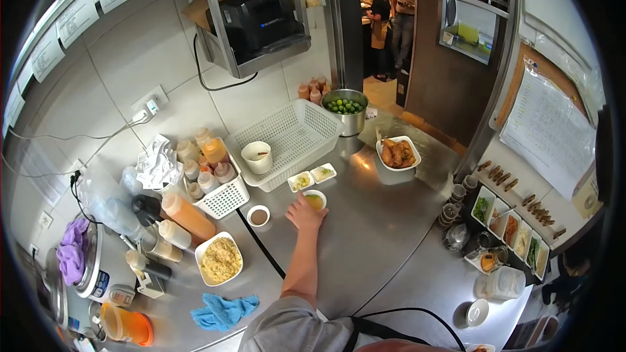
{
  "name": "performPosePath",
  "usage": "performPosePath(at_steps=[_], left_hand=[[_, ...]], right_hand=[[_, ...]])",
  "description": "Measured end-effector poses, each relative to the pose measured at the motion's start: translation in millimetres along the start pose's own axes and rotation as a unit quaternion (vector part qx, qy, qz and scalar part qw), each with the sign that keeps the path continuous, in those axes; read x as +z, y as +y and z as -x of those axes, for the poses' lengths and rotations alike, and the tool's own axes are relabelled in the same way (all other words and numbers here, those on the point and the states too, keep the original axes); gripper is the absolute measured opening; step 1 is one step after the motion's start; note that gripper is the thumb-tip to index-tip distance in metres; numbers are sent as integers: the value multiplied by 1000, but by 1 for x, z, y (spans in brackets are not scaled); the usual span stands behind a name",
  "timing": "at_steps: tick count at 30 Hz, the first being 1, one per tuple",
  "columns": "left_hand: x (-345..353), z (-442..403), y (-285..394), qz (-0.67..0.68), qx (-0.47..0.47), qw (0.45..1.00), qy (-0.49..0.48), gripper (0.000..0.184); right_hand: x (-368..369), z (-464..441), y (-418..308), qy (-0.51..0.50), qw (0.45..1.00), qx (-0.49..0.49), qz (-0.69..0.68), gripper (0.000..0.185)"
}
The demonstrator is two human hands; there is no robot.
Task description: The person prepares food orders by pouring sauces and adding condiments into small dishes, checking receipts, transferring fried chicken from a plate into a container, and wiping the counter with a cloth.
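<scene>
My left hand reaches out over the steel counter, its fingers closed at the near-left rim of a small white bowl of yellowish soup. Part of the bowl is hidden behind the fingers. Just beyond it sits a small two-part white dish with pale and green bits in it. To the left of my hand stands a small cup of brown sauce. A square white bowl of yellow fried rice lies nearer to me. Farther right is a white dish of browned chicken pieces. My right hand is out of view.
A grey perforated basket holds a white cup. Behind it stands a steel pot of limes. Sauce bottles and a blue cloth are at left. Garnish trays line the right. Two people stand beyond the doorway.
</scene>
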State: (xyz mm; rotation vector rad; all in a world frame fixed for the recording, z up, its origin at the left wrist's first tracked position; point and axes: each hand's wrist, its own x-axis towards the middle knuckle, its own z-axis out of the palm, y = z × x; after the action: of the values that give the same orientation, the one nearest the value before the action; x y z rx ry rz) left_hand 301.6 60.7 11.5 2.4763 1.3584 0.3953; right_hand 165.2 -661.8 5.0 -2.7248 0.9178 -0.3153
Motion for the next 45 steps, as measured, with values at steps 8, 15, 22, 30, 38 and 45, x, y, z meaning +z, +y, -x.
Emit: performPosePath(at_steps=[8, 15, 22, 30, 38, 45], left_hand=[[24, 14, 61, 6, 74, 996, -55, 97], [39, 20, 114, -2, 132, 985, -111, 99], [65, 21, 160, 9, 172, 975, -137, 100], [75, 25, 185, 28, 194, 968, -159, 100], [-67, -28, 170, 305, 415, 843, 154, 62], [-408, -174, 141, 629, 218, 608, 434, 69]], right_hand=[[9, -2, -23, -9, 1000, -11, -19, 37], [17, -2, -38, -22, 999, -17, -34, 39], [20, -2, -50, -26, 998, -26, -42, 41], [24, -4, -68, -31, 997, -47, -50, 43], [30, -2, -86, -45, 995, -72, -60, 46], [39, 2, -101, -59, 991, -94, -74, 49]])
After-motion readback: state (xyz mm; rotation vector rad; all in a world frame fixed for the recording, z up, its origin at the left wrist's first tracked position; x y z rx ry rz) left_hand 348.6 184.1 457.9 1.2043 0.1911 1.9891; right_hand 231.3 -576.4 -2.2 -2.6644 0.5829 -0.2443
